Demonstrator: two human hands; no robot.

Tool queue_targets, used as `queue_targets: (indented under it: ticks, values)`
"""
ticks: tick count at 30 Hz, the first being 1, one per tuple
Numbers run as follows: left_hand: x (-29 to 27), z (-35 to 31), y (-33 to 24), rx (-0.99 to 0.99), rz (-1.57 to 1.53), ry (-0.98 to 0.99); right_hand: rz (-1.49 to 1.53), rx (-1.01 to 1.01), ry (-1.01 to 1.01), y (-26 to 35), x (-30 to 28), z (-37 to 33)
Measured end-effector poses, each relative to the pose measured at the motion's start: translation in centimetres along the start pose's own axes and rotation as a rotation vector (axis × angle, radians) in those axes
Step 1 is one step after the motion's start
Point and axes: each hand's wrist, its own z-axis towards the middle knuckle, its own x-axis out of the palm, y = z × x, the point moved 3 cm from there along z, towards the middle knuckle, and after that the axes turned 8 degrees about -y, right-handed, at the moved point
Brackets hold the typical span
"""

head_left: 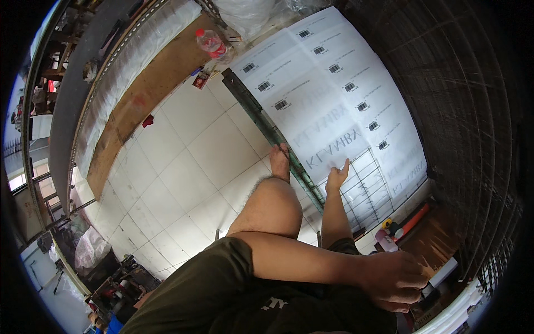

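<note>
Your left hand [395,278] reaches across your body to the lower right, fingers curled over something dark near the cluttered surface [439,273] there; can't tell what it is, or whether you're gripping or just resting on it. Right hand isn't in view.

You're seated or crouched, both bare feet forward: one foot [280,161] on the green metal bar [261,122] lying across the tiled floor [183,161], the other foot [337,177] on the white printed sheet [334,94], at the edge of the wire mesh grid [370,183] laid on it.

My read: you're pinning the bar and sheet with your feet while fetching a tool or part from the right. Next move likely needs that item brought over to the mesh, feet holding position. Yellow and red items [400,225] sit just above your hand.
</note>
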Motion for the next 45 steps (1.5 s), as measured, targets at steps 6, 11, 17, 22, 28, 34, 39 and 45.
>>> queue_targets:
  ticks: [6,11,17,22,28,34,39,45]
  values:
    - [1.3,-0.9,-1.2,-0.159,-0.031,0.061,0.022,-0.038,-0.025,-2.3,-0.7,2.0]
    - [-1.0,0.7,-0.5,-0.032,-0.064,0.118,0.017,0.013,-0.017,-2.1,-0.2,1.9]
    - [0.6,-0.5,-0.7,-0.126,-0.061,0.065,-0.015,-0.026,-0.002,-3.0,-0.7,2.6]
    - [0.5,-0.6,-0.5,-0.127,-0.049,0.138,0.023,-0.011,0.042,-3.3,-0.6,3.1]
    - [-0.1,0.2,-0.2,-0.126,-0.075,0.152,-0.017,-0.002,0.032,-3.3,-0.9,2.6]
    - [0.6,-0.5,0.3,-0.101,-0.073,0.190,-0.613,-0.456,-0.124,-2.0,-3.4,-0.4]
    - [0.7,-1.1,0.7,-0.031,0.033,0.309,-0.405,-0.264,0.010,2.0,-9.8,-5.7]
    - [3.9,-1.3,-0.5,-0.014,0.103,0.500,-0.398,-0.524,-0.211,9.4,-26.2,-10.6]
